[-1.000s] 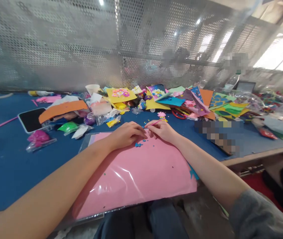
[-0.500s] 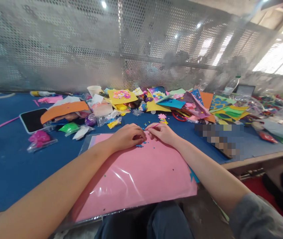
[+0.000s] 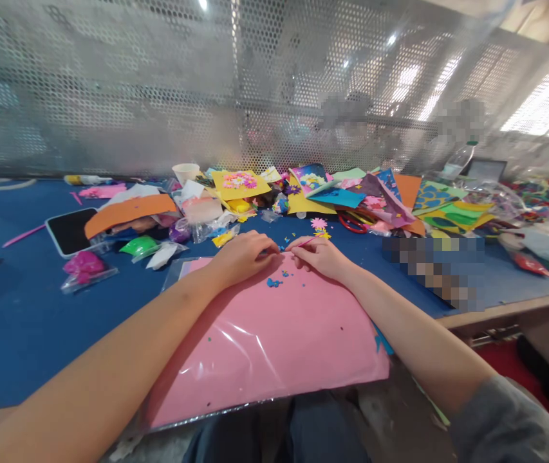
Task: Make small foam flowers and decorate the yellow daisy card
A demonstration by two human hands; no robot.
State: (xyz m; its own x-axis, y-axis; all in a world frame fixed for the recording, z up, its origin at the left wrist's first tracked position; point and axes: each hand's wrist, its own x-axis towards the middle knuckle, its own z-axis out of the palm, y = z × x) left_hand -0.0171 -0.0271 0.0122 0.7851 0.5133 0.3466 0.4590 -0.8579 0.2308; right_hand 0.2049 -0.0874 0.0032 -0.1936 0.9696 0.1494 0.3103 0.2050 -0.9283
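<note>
A pink sheet in a clear sleeve (image 3: 274, 341) lies at the table's front edge, in front of me. Over its far edge, my left hand (image 3: 246, 257) has its fingers curled and pinched; what they hold, if anything, is too small to name. Close to its right, my right hand (image 3: 320, 257) pinches a thin pink stick (image 3: 309, 242) that points up and right. Small blue pieces (image 3: 273, 282) lie on the sheet just below the hands. Pink and yellow flower shapes (image 3: 320, 226) rest on the blue table beyond my right hand.
Coloured papers (image 3: 242, 184) and foam sheets are heaped along the back. To the left are a black-screened phone (image 3: 71, 231), a magenta clay bag (image 3: 83, 267) and a pink stick. Red-handled scissors (image 3: 351, 223) lie behind my right hand. A perforated metal screen (image 3: 158, 83) stands behind.
The view has shifted slightly. My left hand has lifted a little away from the blue pieces, which now show more. My right hand still pinches the stick.
</note>
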